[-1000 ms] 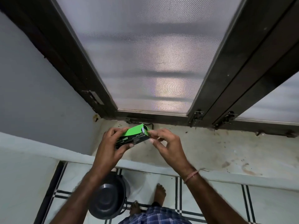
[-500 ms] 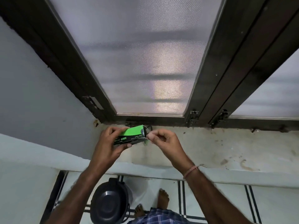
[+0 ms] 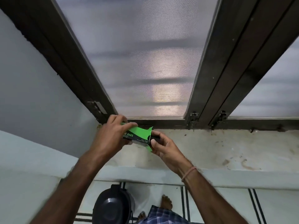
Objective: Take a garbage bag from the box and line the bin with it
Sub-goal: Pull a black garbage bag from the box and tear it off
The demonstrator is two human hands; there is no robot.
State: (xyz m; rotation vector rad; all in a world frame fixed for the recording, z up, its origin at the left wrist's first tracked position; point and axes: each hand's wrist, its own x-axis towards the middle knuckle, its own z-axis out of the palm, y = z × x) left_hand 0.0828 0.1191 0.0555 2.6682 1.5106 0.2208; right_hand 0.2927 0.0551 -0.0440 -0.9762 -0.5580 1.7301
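Observation:
A green and black garbage bag box (image 3: 138, 134) is held above the stained window sill (image 3: 226, 147). My left hand (image 3: 113, 135) grips the box's left end. The right end of the box is open, with its green flaps folded out. My right hand (image 3: 163, 145) is at that open end, fingers pinching a dark roll of garbage bags (image 3: 155, 138) that sticks out of the box. On the floor below stands the black bin (image 3: 113, 206) with its lid shut, partly hidden by my left forearm.
A frosted window (image 3: 145, 62) in a dark frame rises behind the sill. A grey wall (image 3: 32, 94) closes the left side. My bare feet (image 3: 166, 202) stand on the tiled floor just right of the bin.
The box end has been opened and its flaps now stick out. My right fingers have moved into the opening and taken hold of the dark bag roll.

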